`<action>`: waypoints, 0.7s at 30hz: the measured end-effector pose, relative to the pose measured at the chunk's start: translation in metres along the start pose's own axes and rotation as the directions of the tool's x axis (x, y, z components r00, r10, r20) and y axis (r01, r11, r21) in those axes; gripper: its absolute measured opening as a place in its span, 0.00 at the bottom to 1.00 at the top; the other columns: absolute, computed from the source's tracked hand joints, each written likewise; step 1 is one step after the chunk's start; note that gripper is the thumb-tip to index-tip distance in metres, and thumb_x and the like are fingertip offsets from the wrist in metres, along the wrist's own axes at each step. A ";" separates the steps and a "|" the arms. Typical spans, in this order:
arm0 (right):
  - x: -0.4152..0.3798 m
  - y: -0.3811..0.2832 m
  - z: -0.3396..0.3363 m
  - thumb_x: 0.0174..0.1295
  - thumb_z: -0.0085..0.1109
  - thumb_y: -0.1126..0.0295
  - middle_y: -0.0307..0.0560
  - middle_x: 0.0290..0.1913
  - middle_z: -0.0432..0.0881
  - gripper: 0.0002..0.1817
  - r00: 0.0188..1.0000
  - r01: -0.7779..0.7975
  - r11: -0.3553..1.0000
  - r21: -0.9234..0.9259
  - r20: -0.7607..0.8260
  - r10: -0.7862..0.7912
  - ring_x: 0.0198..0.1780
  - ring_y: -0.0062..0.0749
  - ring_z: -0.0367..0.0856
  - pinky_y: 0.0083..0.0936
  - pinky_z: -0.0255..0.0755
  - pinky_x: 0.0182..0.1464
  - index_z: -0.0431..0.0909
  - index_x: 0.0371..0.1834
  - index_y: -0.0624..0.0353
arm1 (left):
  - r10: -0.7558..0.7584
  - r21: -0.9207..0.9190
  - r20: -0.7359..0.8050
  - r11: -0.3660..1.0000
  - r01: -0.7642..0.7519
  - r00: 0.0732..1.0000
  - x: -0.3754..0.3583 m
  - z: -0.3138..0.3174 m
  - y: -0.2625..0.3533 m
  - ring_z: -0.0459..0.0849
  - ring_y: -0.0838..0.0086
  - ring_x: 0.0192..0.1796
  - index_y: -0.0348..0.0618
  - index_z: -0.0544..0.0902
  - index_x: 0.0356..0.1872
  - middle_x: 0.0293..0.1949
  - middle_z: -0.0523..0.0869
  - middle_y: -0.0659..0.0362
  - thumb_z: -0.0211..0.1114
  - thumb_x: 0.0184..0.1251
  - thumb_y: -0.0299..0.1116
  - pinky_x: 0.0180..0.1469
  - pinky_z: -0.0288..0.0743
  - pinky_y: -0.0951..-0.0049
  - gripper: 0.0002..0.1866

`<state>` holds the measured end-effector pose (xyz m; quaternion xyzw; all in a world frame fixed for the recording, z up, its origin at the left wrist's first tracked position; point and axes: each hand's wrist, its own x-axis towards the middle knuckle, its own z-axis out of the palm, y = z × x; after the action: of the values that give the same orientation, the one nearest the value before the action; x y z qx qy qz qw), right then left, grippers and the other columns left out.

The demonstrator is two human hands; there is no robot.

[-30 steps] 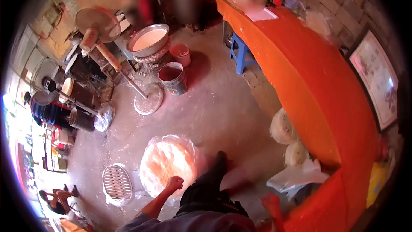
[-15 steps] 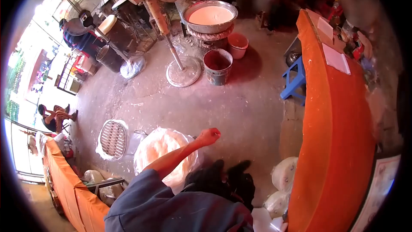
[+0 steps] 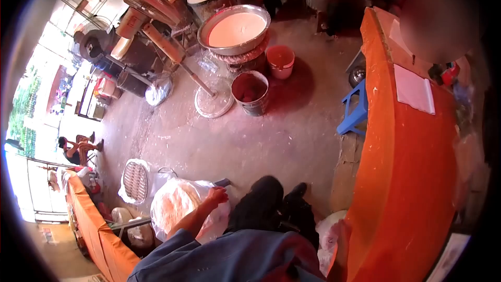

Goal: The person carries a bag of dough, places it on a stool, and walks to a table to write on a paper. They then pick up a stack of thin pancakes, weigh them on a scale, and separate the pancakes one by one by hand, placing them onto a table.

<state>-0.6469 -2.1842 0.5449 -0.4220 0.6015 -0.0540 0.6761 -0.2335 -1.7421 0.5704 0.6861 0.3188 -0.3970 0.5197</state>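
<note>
My left hand (image 3: 216, 195) hangs over the edge of a wide round container lined with clear plastic, which holds a pale, doughy-looking mass (image 3: 176, 203). Its fingers look loosely curled, with nothing visible in them. Low at the right, my right hand (image 3: 342, 230) is beside the orange-covered table (image 3: 407, 177), in front of a white plastic-wrapped bundle (image 3: 327, 235); its fingers are blurred. My dark-trousered legs (image 3: 255, 203) show between the two hands.
Ahead stand a metal basin (image 3: 237, 28) of pale contents, a dark bucket (image 3: 250, 94), a pinkish bucket (image 3: 281, 62) and a pedestal fan (image 3: 167, 47). A blue stool (image 3: 355, 107) stands by the table. A slatted oval basket (image 3: 135, 180) lies left. A person (image 3: 78, 149) sits far left.
My left hand has drawn back and left, over the plastic-lined container. My right hand has come into view at the lower right. The camera view has shifted and my legs are further forward.
</note>
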 end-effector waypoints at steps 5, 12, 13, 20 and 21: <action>0.104 -0.112 0.006 0.66 0.55 0.64 0.33 0.20 0.68 0.08 0.989 0.126 0.990 -0.065 0.088 -0.120 0.19 0.23 0.64 0.22 0.60 0.21 0.71 0.30 0.49 | 0.116 0.228 0.118 0.963 -0.141 0.986 0.010 0.085 0.022 0.84 0.68 0.26 0.39 0.84 0.39 0.29 0.85 0.55 0.63 0.64 0.33 0.26 0.78 0.69 0.09; 0.068 -0.298 0.125 0.62 0.58 0.65 0.38 0.26 0.77 0.10 0.977 0.209 0.880 -0.426 0.129 -0.170 0.28 0.21 0.77 0.20 0.69 0.29 0.79 0.32 0.62 | -0.015 0.175 0.144 0.984 -0.011 0.990 0.087 0.181 0.167 0.81 0.73 0.25 0.43 0.84 0.32 0.25 0.84 0.59 0.65 0.62 0.38 0.27 0.75 0.71 0.09; 0.128 -0.234 0.097 0.63 0.58 0.64 0.39 0.28 0.79 0.12 0.935 0.352 0.719 -0.600 0.184 -0.304 0.29 0.24 0.79 0.23 0.71 0.29 0.79 0.34 0.64 | 0.246 0.601 0.353 0.680 -0.421 0.902 0.146 0.175 0.179 0.82 0.72 0.25 0.42 0.82 0.34 0.24 0.83 0.59 0.64 0.63 0.37 0.26 0.76 0.71 0.09; 0.149 -0.317 0.169 0.60 0.60 0.62 0.53 0.31 0.83 0.11 0.935 0.325 0.689 -0.648 0.109 -0.338 0.34 0.43 0.83 0.34 0.76 0.39 0.82 0.35 0.60 | 0.207 0.073 0.164 0.972 -0.221 0.965 0.144 0.270 0.413 0.81 0.70 0.23 0.39 0.78 0.42 0.24 0.81 0.56 0.62 0.67 0.33 0.25 0.77 0.72 0.09; 0.163 -0.332 0.176 0.60 0.60 0.63 0.52 0.30 0.83 0.11 0.923 0.351 0.678 -0.646 0.117 -0.366 0.32 0.40 0.83 0.32 0.75 0.37 0.82 0.35 0.60 | 0.247 0.069 0.141 0.964 -0.258 0.959 0.150 0.287 0.437 0.81 0.71 0.23 0.39 0.79 0.42 0.24 0.81 0.57 0.62 0.67 0.33 0.25 0.77 0.73 0.09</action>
<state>-0.3076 -2.4018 0.6163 -0.7405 0.4948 0.0244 0.4541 0.1489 -2.1280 0.5985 0.7154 0.1762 -0.3849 0.5558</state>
